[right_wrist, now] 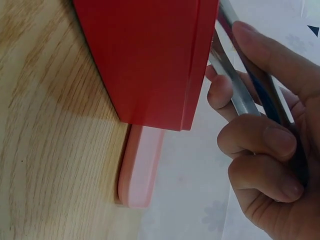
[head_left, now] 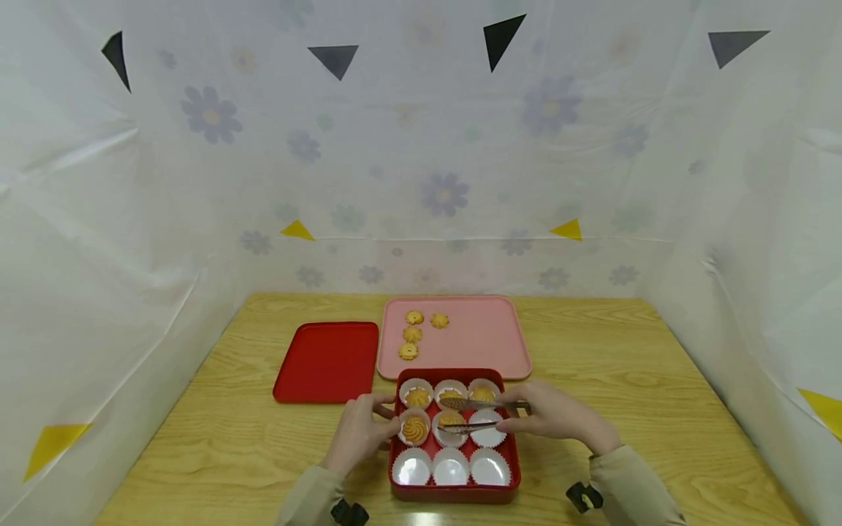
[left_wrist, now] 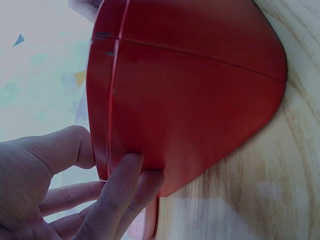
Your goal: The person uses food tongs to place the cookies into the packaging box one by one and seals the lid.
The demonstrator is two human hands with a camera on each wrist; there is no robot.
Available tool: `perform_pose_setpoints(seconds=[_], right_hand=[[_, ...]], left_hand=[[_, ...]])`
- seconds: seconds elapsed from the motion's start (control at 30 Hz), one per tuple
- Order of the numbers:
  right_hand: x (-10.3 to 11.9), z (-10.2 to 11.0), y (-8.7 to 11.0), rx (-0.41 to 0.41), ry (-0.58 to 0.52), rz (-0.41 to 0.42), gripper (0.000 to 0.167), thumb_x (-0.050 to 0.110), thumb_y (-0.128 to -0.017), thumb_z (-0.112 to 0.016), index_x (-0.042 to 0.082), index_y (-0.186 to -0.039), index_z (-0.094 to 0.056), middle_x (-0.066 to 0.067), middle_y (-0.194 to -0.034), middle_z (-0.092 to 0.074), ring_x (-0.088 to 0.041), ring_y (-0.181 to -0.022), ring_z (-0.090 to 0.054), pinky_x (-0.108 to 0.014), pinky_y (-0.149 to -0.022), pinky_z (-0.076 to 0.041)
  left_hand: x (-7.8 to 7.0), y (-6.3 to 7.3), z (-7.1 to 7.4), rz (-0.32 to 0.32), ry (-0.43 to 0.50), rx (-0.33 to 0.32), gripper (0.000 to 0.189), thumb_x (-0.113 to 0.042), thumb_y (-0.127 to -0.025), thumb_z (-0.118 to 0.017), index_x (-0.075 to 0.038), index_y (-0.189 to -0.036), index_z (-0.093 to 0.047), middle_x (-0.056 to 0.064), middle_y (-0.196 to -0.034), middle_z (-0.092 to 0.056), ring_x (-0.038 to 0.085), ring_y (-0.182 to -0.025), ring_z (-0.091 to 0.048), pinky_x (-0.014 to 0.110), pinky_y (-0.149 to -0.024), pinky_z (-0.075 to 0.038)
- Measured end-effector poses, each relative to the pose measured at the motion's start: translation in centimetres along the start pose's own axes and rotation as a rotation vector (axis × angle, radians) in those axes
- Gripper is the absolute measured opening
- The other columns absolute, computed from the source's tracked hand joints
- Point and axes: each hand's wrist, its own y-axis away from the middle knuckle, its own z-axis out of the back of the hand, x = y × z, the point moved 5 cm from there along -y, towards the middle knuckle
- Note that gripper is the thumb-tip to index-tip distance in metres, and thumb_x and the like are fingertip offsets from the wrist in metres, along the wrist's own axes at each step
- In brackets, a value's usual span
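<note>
A deep red box [head_left: 454, 494] with white paper cups in three rows of three stands at the table's front. Cookies sit in the back-row cups and in the left and middle cups of the middle row. My left hand [head_left: 363, 431] grips the box's left wall, thumb at the rim and fingers against the outside [left_wrist: 185, 100]. In my right hand [head_left: 555, 416] are metal tongs [right_wrist: 241, 92], held with curled fingers. Their two arms reach leftward over the box, spread apart on either side of the middle cookie [head_left: 451, 418]. White bottoms show in the front-row cups [head_left: 451, 467].
Behind the box lies a pink tray [head_left: 483, 336] with several small cookies [head_left: 412, 334] on its left part. A flat red tray [head_left: 329, 361] is to its left. White patterned sheeting [head_left: 441, 161] encloses the wooden table [head_left: 592, 343] at the back and sides.
</note>
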Motion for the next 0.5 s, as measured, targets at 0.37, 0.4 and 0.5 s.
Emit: perform_pose_setpoints(seconds=[0.37, 0.4, 0.5], right_hand=[[-0.23, -0.05, 0.18, -0.005, -0.072, -0.007, 0.045, 0.038, -0.094, -0.069, 0.004, -0.123, -0.071, 0.013, -0.069, -0.047, 0.001, -0.06, -0.036, -0.014, -0.055, -0.033], [-0.27, -0.07, 0.2, -0.006, -0.077, -0.006, 0.045, 0.038, -0.094, -0.069, 0.004, -0.123, -0.071, 0.013, -0.069, -0.047, 0.001, -0.06, -0.036, -0.014, -0.055, -0.033], [-0.44, -0.2, 0.2, -0.009, -0.097, -0.002, 0.04, 0.038, -0.094, -0.069, 0.007, -0.117, -0.073, 0.013, -0.07, -0.048, 0.0, -0.059, -0.037, -0.014, -0.054, -0.034]], left_hand=[[0.04, 0.04, 0.01, 0.005, -0.007, -0.002, 0.044, -0.01, -0.084, -0.077, 0.005, -0.124, -0.067, 0.02, -0.097, -0.076, 0.025, -0.082, -0.073, 0.03, -0.061, -0.063], [0.03, 0.05, 0.02, 0.005, -0.01, -0.004, 0.044, -0.01, -0.083, -0.077, 0.005, -0.124, -0.068, 0.02, -0.097, -0.076, 0.025, -0.082, -0.073, 0.03, -0.061, -0.063], [0.02, 0.06, 0.0, 0.009, 0.0, -0.003, 0.044, -0.01, -0.084, -0.077, 0.005, -0.124, -0.067, 0.02, -0.097, -0.076, 0.023, -0.078, -0.073, 0.03, -0.059, -0.063]])
